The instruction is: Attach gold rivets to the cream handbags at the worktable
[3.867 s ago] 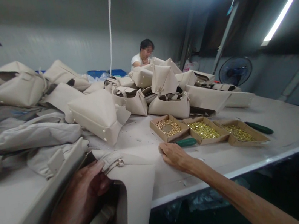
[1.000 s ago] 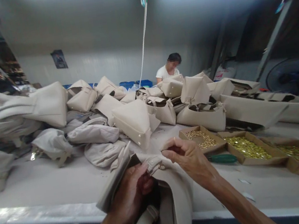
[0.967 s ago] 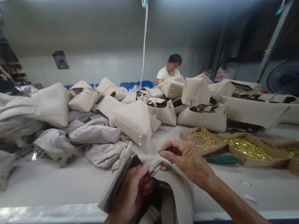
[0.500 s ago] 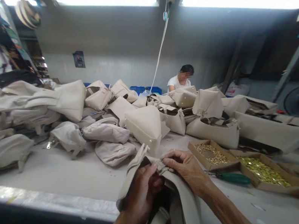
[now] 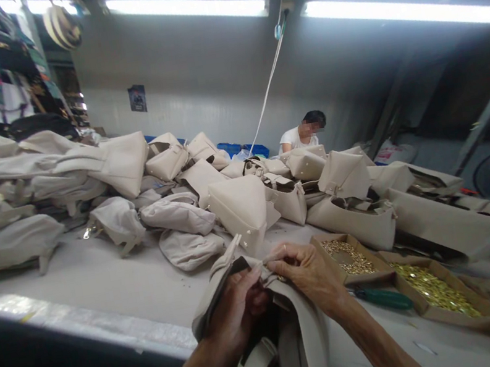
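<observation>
A beige handbag [image 5: 309,329] hangs open at the near edge of the table, its strap curving down at the bottom of the view. My left hand [image 5: 241,303] reaches inside the bag's opening, thumb and fingers closed on its upper edge. On the outer side, my right hand [image 5: 304,274] pinches the same edge, fingertips almost meeting those of the left. A small shiny fitting shows between the fingertips, too small to make out fully. A green-handled tool [image 5: 384,298], its tip partly hidden, lies on the table right of my right hand.
Cardboard trays of small gold metal pieces [image 5: 434,289] stand at the right. Beige bags [image 5: 237,210] are heaped across the back of the table [image 5: 115,280], with soft grey-beige bags [image 5: 180,216] at the left. A person [image 5: 303,136] sits beyond the heap.
The whole view has shifted slightly, so the surroundings sit a little further right. Both hands keep their hold on the bag's edge, with barely any finger movement.
</observation>
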`<state>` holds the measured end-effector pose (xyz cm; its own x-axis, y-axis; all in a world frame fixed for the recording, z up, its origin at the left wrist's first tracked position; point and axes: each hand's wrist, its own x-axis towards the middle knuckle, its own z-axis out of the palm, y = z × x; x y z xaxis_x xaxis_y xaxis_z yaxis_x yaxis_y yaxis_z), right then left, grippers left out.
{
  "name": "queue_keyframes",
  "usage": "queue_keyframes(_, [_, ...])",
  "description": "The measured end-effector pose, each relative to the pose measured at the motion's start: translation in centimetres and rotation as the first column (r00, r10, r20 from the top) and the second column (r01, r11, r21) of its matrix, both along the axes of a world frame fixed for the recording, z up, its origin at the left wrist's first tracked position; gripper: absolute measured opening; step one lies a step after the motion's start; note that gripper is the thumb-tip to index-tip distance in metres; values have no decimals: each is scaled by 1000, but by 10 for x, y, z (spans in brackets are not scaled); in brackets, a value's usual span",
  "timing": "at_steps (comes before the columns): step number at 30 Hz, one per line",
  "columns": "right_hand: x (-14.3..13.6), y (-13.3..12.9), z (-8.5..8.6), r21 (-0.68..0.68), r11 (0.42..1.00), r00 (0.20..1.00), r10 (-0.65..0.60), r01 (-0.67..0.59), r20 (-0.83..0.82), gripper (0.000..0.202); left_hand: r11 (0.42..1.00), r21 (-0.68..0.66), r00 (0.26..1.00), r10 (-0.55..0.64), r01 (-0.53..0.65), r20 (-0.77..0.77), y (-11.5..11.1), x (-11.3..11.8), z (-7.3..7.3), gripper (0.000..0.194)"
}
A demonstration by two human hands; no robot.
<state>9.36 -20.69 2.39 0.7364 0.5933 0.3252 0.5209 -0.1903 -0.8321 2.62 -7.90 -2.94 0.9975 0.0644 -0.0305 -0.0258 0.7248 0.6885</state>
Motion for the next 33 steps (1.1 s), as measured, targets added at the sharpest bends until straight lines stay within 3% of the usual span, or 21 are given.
queue_keyframes(4, [-6,-1,12,-134,991,994,-15,30,111,12,1000,27,1000,-6,5,28,-2,1,-2,37])
queue_keyframes(8, [-10,-3,17,-211,966,967,-100,151,235,10,998,70,999,-8,5,44,-4,3,-5,34])
queue_keyframes(13, [-4,-4,21,-293,954,991,-28,66,133,5,988,153,996,-16,3,83,-6,2,-5,34])
queue_keyframes(17, [-1,-1,19,-261,965,994,37,-9,103,4,991,135,992,-32,15,121,-6,1,-3,33])
queue_keyframes(22, [-5,5,17,-249,965,996,-74,85,52,17,989,150,992,-35,17,119,-2,1,-4,37])
queue_keyframes(27, [-9,10,17,-214,976,998,-40,48,44,14,991,130,994,-25,11,106,0,-1,-3,41])
queue_keyframes(33, [-12,16,6,-142,971,980,-186,194,69,27,994,112,995,-25,14,99,2,-3,-1,39])
